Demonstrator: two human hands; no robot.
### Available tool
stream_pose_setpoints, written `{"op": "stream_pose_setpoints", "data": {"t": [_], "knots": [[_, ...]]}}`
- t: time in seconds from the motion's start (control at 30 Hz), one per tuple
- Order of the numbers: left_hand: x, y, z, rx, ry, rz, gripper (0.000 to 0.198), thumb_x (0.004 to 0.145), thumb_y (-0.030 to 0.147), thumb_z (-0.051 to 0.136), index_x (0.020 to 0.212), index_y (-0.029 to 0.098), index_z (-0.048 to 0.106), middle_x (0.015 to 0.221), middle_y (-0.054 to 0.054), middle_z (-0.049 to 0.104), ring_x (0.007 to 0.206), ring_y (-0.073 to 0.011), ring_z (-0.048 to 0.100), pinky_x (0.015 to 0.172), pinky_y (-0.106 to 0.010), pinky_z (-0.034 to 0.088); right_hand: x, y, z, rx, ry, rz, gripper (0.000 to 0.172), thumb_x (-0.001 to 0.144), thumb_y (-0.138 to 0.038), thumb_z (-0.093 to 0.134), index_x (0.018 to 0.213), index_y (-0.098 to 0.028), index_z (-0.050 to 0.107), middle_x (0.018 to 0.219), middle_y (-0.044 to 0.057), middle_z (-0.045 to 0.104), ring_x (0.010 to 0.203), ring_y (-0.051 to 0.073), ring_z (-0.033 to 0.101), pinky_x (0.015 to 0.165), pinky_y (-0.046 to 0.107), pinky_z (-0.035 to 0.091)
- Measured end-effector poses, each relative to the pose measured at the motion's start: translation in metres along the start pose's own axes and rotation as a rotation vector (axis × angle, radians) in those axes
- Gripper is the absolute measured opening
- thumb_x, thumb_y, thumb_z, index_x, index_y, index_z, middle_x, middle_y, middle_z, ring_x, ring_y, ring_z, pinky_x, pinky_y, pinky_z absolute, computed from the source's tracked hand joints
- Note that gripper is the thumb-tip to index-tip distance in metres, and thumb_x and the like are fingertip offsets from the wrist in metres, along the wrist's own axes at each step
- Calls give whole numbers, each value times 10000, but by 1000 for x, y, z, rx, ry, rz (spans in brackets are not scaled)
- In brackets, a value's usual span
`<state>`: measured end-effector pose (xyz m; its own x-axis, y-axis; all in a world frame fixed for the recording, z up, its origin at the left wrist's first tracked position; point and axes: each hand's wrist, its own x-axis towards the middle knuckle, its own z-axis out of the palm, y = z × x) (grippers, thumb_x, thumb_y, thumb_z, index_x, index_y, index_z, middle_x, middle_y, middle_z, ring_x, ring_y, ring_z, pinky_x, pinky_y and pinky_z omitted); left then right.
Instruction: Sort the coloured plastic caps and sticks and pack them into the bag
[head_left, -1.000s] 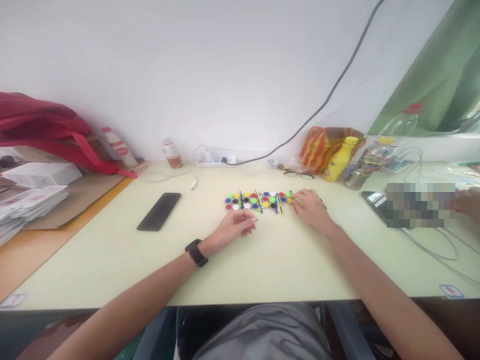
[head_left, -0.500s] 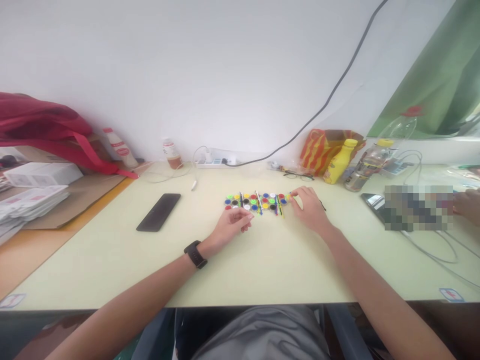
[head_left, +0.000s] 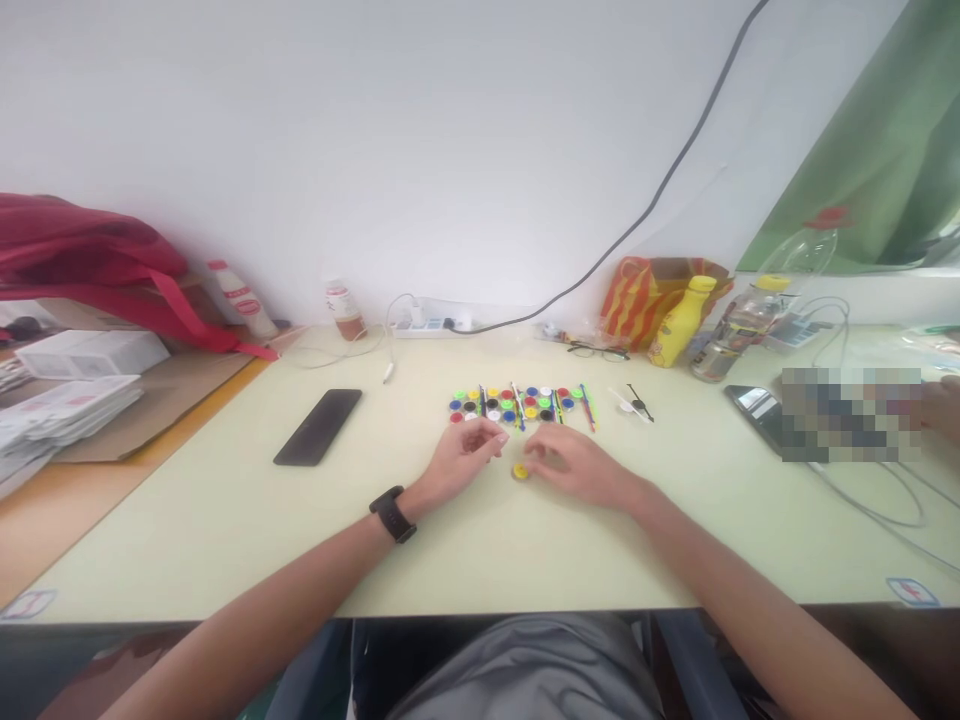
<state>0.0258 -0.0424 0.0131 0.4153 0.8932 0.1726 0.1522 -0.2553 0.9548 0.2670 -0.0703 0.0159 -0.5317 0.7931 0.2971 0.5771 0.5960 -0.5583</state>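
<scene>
- The yellow disc (head_left: 520, 471) lies on the table just beside the right hand's (head_left: 576, 466) fingertips. It is probably light, stiff plastic, hard to break; its smooth face may slip, so the rim is the place to pinch it.
- The right hand is loosely curved, with a gap between thumb and forefinger; whether a fingertip touches the disc, I cannot tell.
- The left hand (head_left: 463, 450), with a black watch (head_left: 394, 514) on its wrist, has its fingers curled in; I cannot tell whether they hold anything.
- Beyond the hands, coloured discs (head_left: 531, 413) lie in close rows, with thin sticks (head_left: 588, 408) between and beside them. The sticks look light and likely to roll or bend; mid-length seems the best hold.
- The pale table (head_left: 570, 560) looks flat and smooth, so small pieces could slide easily.
- A dark phone (head_left: 318, 427) lies well left of the rows; another person's hand (head_left: 941, 408) shows at the right edge.
- Farther back are glasses (head_left: 598, 351), a yellow bottle (head_left: 681, 322) and a striped bag (head_left: 626, 297).
- Behind them, a grey cable (head_left: 651, 207) hangs before the white wall (head_left: 337, 130).
</scene>
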Motion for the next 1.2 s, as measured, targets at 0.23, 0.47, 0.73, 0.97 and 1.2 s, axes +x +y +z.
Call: {"op": "stream_pose_setpoints", "data": {"t": [0.23, 0.47, 0.73, 0.97, 1.2], "knots": [[-2, 3, 2, 47, 2, 25, 400, 1031, 514, 519, 1025, 155, 695, 767, -31, 668, 631, -118, 549, 598, -236, 449, -14, 31, -44, -71, -71, 187, 279, 923, -508, 648, 982, -235, 645, 888, 17, 637, 760, 182, 561, 664, 298, 409], [-3, 4, -1, 5, 85, 51, 426, 1068, 509, 437, 1070, 158, 679, 763, -30, 662, 632, -122, 537, 598, -246, 430, -21, 42, -61, -169, -15, 198, 367, 1040, -450, 350, 780, -223, 475, 736, -10, 560, 676, 165, 479, 648, 295, 338], [-1, 1, -2, 3, 79, 40, 395, 1049, 513, 480, 1043, 168, 672, 780, -32, 670, 629, -126, 537, 572, -247, 413, -16, 85, -53, -496, 219, 482, 148, 957, -255, 512, 1014, -240, 647, 963, 30, 722, 876, 206, 639, 709, 308, 386], [0, 1, -4, -8, 83, 37, 377, 1036, 506, 509, 1027, 172, 682, 781, -31, 670, 634, -126, 542, 569, -245, 414, -11, 101, -43, -570, 157, 458, 196, 986, -222, 524, 1041, -244, 710, 1042, 45, 727, 982, 214, 638, 731, 316, 389], [0, 3, -4, -10, 85, 30, 388, 1033, 507, 511, 1019, 167, 696, 778, -32, 666, 633, -123, 541, 569, -241, 417, -7, 100, -42, -642, 146, 415, 165, 981, -190, 503, 917, -208, 654, 979, 63, 710, 918, 221, 612, 721, 329, 373]]}}
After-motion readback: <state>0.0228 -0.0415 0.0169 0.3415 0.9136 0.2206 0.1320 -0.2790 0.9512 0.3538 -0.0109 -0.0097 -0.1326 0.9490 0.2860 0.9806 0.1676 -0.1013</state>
